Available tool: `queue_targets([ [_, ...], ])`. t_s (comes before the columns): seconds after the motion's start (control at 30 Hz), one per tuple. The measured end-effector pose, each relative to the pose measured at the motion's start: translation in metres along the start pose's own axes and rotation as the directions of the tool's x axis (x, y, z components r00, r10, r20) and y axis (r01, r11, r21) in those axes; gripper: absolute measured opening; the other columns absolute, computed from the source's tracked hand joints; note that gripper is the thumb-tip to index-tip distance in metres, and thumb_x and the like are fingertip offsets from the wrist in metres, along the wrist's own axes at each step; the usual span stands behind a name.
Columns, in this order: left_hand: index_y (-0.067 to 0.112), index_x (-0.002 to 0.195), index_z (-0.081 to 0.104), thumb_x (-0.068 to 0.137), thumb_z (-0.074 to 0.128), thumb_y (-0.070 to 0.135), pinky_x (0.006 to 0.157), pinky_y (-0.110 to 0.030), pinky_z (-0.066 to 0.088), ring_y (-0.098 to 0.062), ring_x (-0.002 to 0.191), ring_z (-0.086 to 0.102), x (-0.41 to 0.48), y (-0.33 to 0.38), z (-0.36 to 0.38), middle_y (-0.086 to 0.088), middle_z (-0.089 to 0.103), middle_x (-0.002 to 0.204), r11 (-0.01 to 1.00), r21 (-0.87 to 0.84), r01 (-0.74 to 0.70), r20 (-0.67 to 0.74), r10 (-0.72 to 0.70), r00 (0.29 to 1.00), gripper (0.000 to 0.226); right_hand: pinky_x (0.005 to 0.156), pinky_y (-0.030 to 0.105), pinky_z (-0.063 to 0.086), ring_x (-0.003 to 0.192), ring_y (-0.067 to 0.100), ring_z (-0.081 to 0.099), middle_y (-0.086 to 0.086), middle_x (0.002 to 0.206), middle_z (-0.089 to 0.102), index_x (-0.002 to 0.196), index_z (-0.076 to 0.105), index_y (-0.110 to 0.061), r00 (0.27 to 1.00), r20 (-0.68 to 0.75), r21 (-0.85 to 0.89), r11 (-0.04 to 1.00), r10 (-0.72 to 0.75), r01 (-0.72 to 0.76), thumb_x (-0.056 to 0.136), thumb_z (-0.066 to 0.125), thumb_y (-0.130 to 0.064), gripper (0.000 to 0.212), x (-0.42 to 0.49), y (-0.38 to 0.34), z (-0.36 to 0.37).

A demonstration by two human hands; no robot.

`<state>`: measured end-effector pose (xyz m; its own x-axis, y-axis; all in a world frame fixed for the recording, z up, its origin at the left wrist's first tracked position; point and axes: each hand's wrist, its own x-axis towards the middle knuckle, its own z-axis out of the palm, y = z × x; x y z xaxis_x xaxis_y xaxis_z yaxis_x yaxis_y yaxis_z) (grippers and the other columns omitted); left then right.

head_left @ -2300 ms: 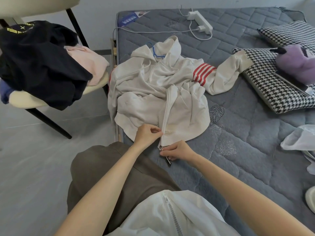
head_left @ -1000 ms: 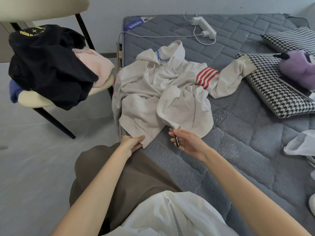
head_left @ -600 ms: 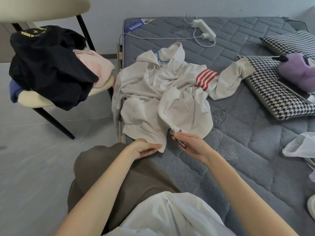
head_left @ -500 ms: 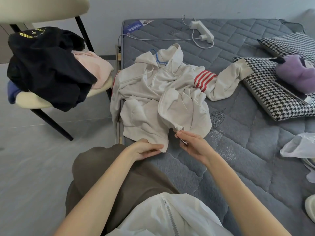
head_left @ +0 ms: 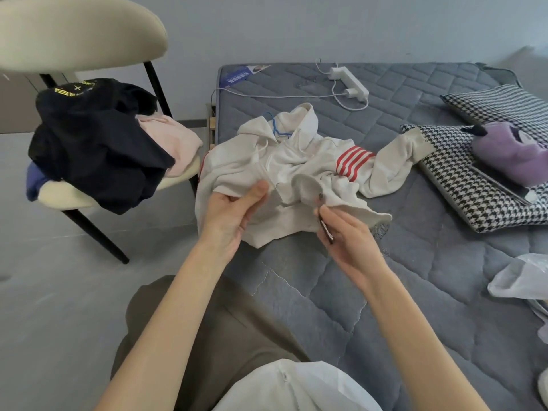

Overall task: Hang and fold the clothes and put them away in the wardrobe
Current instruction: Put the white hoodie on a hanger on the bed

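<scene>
A cream zip hoodie (head_left: 296, 164) with red sleeve stripes lies crumpled on the grey mattress (head_left: 385, 292), a blue hanger (head_left: 277, 130) tucked in its hood. My left hand (head_left: 234, 212) grips the left front panel's hem, lifted off the bed. My right hand (head_left: 344, 232) pinches the right panel's lower corner at the zip, with the black zip pull tab (head_left: 325, 229) lying across its fingers. The two front edges are apart.
A chair (head_left: 89, 185) at left carries a heap of black, pink and blue clothes (head_left: 98, 149). On the mattress lie a power strip with cable (head_left: 350, 81), houndstooth pillows (head_left: 480, 185), a purple plush (head_left: 510, 152) and a plastic bag (head_left: 525, 277) at right.
Both hands have risen off the mattress and lifted the hoodie's lower front edges. The left hand has shifted its hold up the left panel; the right one keeps the zip end.
</scene>
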<state>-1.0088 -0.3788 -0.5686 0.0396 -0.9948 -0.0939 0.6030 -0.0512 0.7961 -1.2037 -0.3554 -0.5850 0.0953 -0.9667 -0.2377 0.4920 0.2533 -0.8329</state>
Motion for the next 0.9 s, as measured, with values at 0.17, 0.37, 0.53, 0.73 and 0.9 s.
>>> queue_targets([
  [0.17, 0.016, 0.075, 0.077, 0.065, 0.076, 0.017, 0.068, -0.02, 0.055, -0.013, 0.08, 0.071, -0.016, -0.028, -0.002, -0.006, 0.075, 0.086, 0.985, 0.134, 0.108, -0.097, -0.095, 0.991, 0.011, 0.066, 0.013, 0.045, 0.071, 0.001, 0.059, -0.004, 0.079, 0.07, 0.09, 0.077, -0.005, 0.999, 0.03, -0.185, 0.982, -0.021, 0.026, 0.077, 0.071, -0.019, 0.019, 0.0, 0.026, 0.013],
  [0.37, 0.015, 0.08, 0.079, 0.071, 0.073, 0.012, 0.069, -0.022, 0.056, -0.018, 0.083, 0.072, -0.022, -0.044, -0.008, -0.01, 0.075, 0.089, 0.991, 0.068, 0.112, -0.038, -0.11, 0.993, 0.011, 0.068, 0.016, 0.043, 0.073, 0.006, 0.051, -0.003, 0.08, 0.064, 0.095, 0.077, -0.006, 0.998, 0.017, -0.217, 0.974, 0.067, -0.062, 0.069, 0.076, -0.032, 0.036, -0.001, 0.046, 0.008],
  [0.53, 0.014, 0.084, 0.079, 0.072, 0.074, 0.012, 0.074, -0.028, 0.057, -0.023, 0.087, 0.072, -0.021, -0.049, -0.013, -0.013, 0.074, 0.093, 0.991, 0.054, 0.126, -0.041, -0.124, 0.991, 0.013, 0.07, 0.015, 0.046, 0.079, 0.006, 0.054, 0.0, 0.088, 0.067, 0.093, 0.078, -0.009, 0.994, 0.031, -0.212, 0.972, 0.107, -0.098, 0.07, 0.076, -0.033, 0.034, 0.002, 0.05, 0.005],
  [0.73, 0.014, 0.09, 0.076, 0.072, 0.074, 0.013, 0.074, -0.025, 0.056, -0.022, 0.094, 0.071, -0.019, -0.053, -0.015, -0.012, 0.073, 0.099, 0.994, 0.055, 0.095, -0.096, -0.089, 0.991, 0.018, 0.075, 0.017, 0.045, 0.084, 0.009, 0.054, 0.001, 0.093, 0.069, 0.092, 0.078, -0.012, 0.989, 0.045, -0.217, 0.967, 0.143, -0.13, 0.064, 0.079, -0.041, 0.04, 0.003, 0.053, 0.001],
  [0.9, 0.014, 0.085, 0.076, 0.072, 0.075, 0.013, 0.077, -0.029, 0.058, -0.024, 0.091, 0.071, -0.023, -0.055, -0.014, -0.012, 0.074, 0.095, 0.986, 0.109, 0.13, -0.108, -0.118, 0.987, 0.013, 0.075, 0.015, 0.048, 0.083, 0.007, 0.058, 0.001, 0.094, 0.071, 0.091, 0.079, -0.012, 0.988, 0.051, -0.209, 0.969, 0.143, -0.129, 0.071, 0.076, -0.034, 0.03, 0.004, 0.052, 0.0],
])
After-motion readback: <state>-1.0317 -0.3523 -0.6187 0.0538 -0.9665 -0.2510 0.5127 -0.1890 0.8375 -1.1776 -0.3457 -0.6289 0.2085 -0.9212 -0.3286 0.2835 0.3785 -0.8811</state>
